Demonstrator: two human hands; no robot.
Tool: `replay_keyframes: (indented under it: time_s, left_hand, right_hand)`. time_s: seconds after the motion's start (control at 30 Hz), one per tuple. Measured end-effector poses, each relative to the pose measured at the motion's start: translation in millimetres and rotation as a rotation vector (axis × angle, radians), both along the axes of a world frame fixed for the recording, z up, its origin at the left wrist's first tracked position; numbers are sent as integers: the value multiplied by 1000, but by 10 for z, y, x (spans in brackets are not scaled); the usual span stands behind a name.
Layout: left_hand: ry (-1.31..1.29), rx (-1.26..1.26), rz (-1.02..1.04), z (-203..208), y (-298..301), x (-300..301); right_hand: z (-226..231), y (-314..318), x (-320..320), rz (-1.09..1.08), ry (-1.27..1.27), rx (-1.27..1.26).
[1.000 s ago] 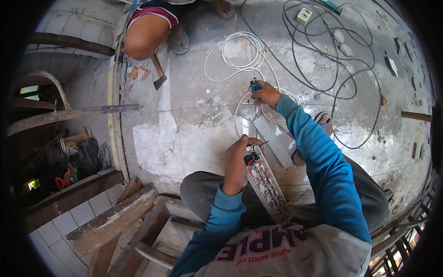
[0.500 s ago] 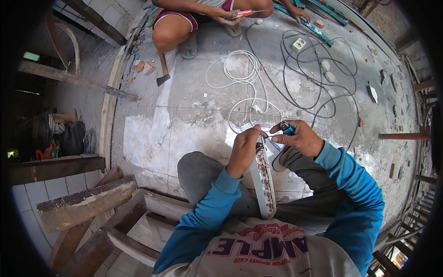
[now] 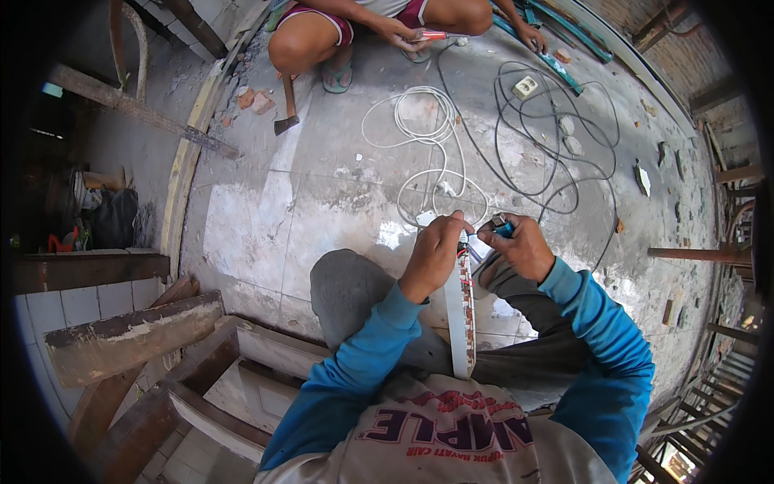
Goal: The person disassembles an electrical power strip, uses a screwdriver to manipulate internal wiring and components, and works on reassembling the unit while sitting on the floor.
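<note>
Head view: left hand [image 3: 435, 256] grips far end of near-far white strip [image 3: 458, 329]; right hand [image 3: 528, 251], clutching blue lighter [image 3: 503, 228], just right.

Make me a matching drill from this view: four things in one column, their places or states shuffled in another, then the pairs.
Things:
1. lighter
2. opened power strip
3. hatchet
4. white cable

Places or states:
A. coiled on the floor
B. gripped by the left hand
C. beside a co-worker's foot
D. held in the right hand

Pairs: 1-D, 2-B, 3-C, 4-A
</note>
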State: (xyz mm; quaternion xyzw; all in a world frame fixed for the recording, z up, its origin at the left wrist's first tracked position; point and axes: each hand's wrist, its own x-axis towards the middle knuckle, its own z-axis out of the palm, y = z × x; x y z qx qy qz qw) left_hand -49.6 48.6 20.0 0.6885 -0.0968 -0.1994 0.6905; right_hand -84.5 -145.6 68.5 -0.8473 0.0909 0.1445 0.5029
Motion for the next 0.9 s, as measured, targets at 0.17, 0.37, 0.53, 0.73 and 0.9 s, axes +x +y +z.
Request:
replay_keyframes:
  time_s: [0.17,0.37,0.53,0.73,0.9]
  left_hand:
    - [55,-4,-95,118,19,6]
    - [174,-152,-164,133,87,66]
    - [201,-186,-144,156,93,71]
    - [232,-211,-52,117,127,50]
    - [282,-214,-53,226,138,32]
  right_hand:
    - [68,11,16,-48,0,2]
    - [196,116,-38,-66,-82,77]
    - [131,168,-125,-139,-142,81]
    - [91,243,-233,-274,29,617]
    - [-257,388,-322,-276,-108,680]
